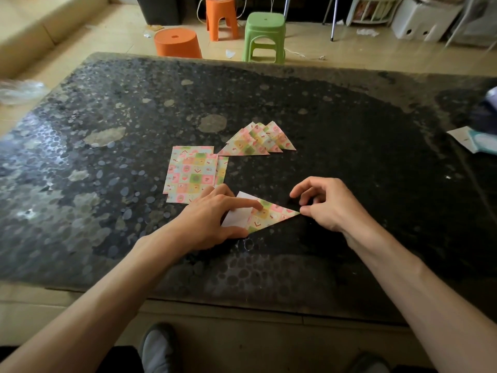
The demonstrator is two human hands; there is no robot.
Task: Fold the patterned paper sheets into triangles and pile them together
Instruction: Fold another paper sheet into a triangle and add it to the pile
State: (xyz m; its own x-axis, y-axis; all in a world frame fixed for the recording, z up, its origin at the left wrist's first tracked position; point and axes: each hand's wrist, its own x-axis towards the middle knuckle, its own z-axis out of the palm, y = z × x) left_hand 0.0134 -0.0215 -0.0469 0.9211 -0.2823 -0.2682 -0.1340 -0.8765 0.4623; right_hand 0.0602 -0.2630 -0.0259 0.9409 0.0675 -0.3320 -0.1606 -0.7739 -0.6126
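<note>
"Logging the hands first. What did the left hand (212, 219) do?"

"It lay flat on the half-folded sheet (269, 214), not closed round it. The index finger (250, 204) was stretched out and pressed on the patterned flap. The white underside showed beside the palm."

"And the right hand (325, 204)?"

"Its fingers were curled and its thumb met the sheet's right tip. I could not tell whether it pinched that tip or only pressed it down."

"Position of the sheet?"

"Flat on the dark speckled table (349, 130), near the front edge, between the two hands. It already made a triangle pointing right."

"The other paper?"

"The flat sheets (191, 176) sat in a loose stack just behind the left hand, pattern side up. The folded triangles (258, 141) lay fanned and overlapping, further back and to the right of that stack, apart from it."

"Surroundings?"

"A green stool (265, 36) and two orange stools (222, 16) stood on the floor beyond the table."
</note>
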